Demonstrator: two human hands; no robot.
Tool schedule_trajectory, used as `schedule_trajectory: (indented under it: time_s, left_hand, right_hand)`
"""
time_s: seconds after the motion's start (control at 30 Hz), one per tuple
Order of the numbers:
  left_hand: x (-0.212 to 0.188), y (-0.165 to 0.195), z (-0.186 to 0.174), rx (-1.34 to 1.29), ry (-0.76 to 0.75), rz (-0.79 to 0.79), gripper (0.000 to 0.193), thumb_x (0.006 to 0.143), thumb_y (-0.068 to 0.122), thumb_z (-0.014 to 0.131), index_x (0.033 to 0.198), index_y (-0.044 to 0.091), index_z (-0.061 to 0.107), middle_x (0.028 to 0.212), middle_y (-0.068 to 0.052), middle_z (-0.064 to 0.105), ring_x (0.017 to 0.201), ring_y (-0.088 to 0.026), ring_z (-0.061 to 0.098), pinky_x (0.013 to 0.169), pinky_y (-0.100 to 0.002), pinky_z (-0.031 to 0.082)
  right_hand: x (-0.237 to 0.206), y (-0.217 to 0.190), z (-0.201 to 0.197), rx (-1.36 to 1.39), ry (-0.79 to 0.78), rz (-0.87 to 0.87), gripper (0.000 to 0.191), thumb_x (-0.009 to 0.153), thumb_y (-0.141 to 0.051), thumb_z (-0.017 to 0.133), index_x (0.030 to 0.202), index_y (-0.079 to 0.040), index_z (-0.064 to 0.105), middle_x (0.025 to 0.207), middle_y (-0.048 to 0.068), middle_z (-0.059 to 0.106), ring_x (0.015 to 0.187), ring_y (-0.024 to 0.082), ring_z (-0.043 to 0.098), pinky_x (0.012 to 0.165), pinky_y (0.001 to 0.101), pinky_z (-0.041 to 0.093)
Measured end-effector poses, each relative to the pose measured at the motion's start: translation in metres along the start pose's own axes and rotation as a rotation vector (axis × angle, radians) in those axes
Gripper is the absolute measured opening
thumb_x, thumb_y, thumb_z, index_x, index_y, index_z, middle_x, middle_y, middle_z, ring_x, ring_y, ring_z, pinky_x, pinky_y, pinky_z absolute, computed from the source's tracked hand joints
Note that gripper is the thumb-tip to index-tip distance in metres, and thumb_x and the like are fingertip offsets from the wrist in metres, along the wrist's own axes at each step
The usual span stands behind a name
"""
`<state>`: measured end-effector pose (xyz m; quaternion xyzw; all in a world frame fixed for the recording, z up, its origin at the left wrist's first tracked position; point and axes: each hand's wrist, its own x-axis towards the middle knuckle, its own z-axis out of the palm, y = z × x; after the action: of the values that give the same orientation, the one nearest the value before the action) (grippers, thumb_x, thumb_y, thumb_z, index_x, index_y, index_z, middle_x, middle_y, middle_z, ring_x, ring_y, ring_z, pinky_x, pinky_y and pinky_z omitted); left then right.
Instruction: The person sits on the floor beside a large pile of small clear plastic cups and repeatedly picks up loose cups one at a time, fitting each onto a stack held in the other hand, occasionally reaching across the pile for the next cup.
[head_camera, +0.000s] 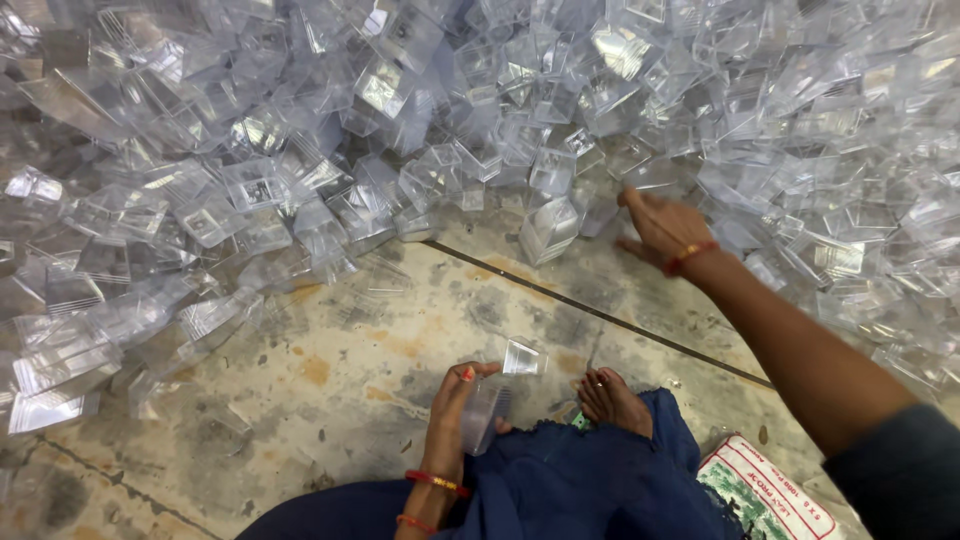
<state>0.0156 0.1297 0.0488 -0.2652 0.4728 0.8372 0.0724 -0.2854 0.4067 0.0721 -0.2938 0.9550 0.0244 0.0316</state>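
Note:
I sit on a stained concrete floor facing a huge heap of clear plastic cups. My left hand grips a nested stack of clear cups near my lap, with one more clear cup lying just past its fingertips. My right hand is stretched forward, fingers spread flat at the foot of the heap, right beside one upright clear cup; whether it grips anything is hidden. Red bangles circle both wrists.
The cup heap wraps the left, far and right sides. A dark joint line crosses the floor diagonally. My bare foot rests on dark blue cloth. A white printed sack lies at bottom right.

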Motion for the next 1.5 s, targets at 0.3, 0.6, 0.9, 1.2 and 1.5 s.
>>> schedule_trajectory:
  time_s: [0.3,0.6,0.9,1.2,1.5]
  left_hand:
    - [-0.013,0.001,0.024,0.277,-0.156,0.361,0.042,0.097,0.021,0.064,0.135,0.006,0.056,0.132,-0.011,0.062,0.110,-0.019,0.062,0.079,-0.032,0.059]
    - [-0.019,0.014,0.017,0.144,0.042,0.238,0.034,0.095,0.026,0.060,0.124,0.008,0.066,0.129,-0.007,0.063,0.099,-0.020,0.068,0.060,-0.031,0.064]
    - [-0.011,0.008,0.013,0.134,0.043,0.190,0.030,0.095,0.026,0.062,0.117,0.006,0.067,0.118,-0.008,0.064,0.095,-0.017,0.066,0.059,-0.032,0.065]
    - [-0.012,0.004,0.018,0.443,-0.088,0.497,0.032,0.097,0.027,0.065,0.120,0.005,0.069,0.118,-0.009,0.072,0.111,-0.018,0.065,0.095,-0.032,0.051]
    - [-0.027,0.005,0.011,0.424,-0.094,0.274,0.031,0.094,0.031,0.067,0.108,0.004,0.068,0.089,-0.007,0.068,0.084,-0.012,0.059,0.076,-0.028,0.050]
  right_hand:
    - [-0.112,-0.135,0.017,1.055,-0.092,0.231,0.035,0.096,-0.043,0.053,0.109,-0.011,0.061,0.107,0.010,0.079,0.098,0.024,0.077,0.085,0.0348,0.062]
    - [-0.097,-0.134,0.020,1.711,0.204,0.111,0.051,0.102,-0.047,0.038,0.130,-0.008,0.054,0.136,0.015,0.060,0.105,0.028,0.073,0.075,0.0397,0.065]
    - [0.002,-0.061,0.037,1.650,0.115,0.861,0.025,0.094,-0.024,0.067,0.114,-0.010,0.063,0.105,0.006,0.070,0.080,0.021,0.072,0.057,0.0325,0.043]
    - [-0.125,-0.112,-0.014,1.529,-0.121,0.249,0.016,0.088,-0.013,0.071,0.102,-0.007,0.074,0.081,0.000,0.071,0.070,0.009,0.061,0.064,0.0268,0.051]
    - [-0.122,-0.194,-0.064,1.438,-0.081,-0.064,0.045,0.081,-0.003,0.077,0.125,-0.005,0.064,0.103,0.000,0.070,0.072,0.006,0.042,0.068,0.0209,0.043]
